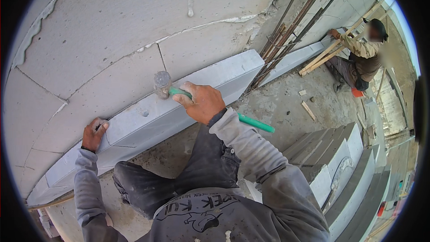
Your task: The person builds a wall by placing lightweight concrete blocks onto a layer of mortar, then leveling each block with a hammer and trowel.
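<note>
A mallet with a grey, round head (162,84) and a green handle (256,123) is in my right hand (205,102), fingers closed round the handle near the head. The mallet head is above the top of a long row of pale grey blocks (224,71) standing along the wall; whether it touches them I cannot tell. At the row's left part my left hand (95,134) is closed on the upper edge of a block (117,131), thumb and fingers bent beside the wall. A small chipped spot (144,114) shows on the block's top.
A pale block wall (112,40) rises behind the row. Upright rusty rebar (293,22) stands past its right end. Stacked blocks (354,170) lie at my right, with a wood scrap (308,110) on the concrete floor. Another person (363,56) crouches by wooden props (324,56).
</note>
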`<state>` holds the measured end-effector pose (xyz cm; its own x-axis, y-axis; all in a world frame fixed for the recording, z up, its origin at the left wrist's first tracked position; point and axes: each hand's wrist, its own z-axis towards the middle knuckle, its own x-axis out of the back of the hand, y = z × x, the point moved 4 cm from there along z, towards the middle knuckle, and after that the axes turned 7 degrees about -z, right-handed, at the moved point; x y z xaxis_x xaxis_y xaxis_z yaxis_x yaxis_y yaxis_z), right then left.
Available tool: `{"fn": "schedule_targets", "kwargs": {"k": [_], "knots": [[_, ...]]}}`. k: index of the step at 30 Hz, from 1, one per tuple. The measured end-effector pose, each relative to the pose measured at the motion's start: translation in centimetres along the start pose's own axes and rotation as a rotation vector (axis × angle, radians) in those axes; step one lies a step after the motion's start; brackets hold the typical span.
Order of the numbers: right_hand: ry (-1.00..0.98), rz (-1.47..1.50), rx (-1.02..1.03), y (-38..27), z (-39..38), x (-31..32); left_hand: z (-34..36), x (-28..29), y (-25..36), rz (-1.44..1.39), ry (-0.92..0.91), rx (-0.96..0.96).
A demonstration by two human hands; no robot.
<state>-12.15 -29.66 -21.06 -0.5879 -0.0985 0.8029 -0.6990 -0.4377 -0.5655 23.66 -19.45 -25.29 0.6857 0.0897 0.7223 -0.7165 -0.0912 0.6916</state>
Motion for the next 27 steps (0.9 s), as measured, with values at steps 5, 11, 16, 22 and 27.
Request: {"fn": "schedule_targets", "kwargs": {"k": [5, 11, 16, 22, 27], "knots": [[0.084, 0.092, 0.015, -0.2, 0.0, 2.4, 0.1, -0.1, -0.7, -0.011, -0.025, -0.043], [-0.198, -0.174, -0.005, 0.7, 0.5, 0.0, 0.3, -0.5, -0.6, -0.061, -0.033, -0.075], [-0.13, -0.073, 0.013, 0.0, 0.1, 1.4, 0.1, -0.6, -0.6, -0.13, -0.035, -0.063], [0.006, -0.015, -0.017, 0.3, 1.0, 4.8, 0.2, -0.8, -1.1, -0.125, -0.053, -0.014], [-0.053, -0.142, -0.065, 2.9, 0.1, 3.4, 0.2, -0.8, -0.7, -0.151, -0.027, -0.075]]}}
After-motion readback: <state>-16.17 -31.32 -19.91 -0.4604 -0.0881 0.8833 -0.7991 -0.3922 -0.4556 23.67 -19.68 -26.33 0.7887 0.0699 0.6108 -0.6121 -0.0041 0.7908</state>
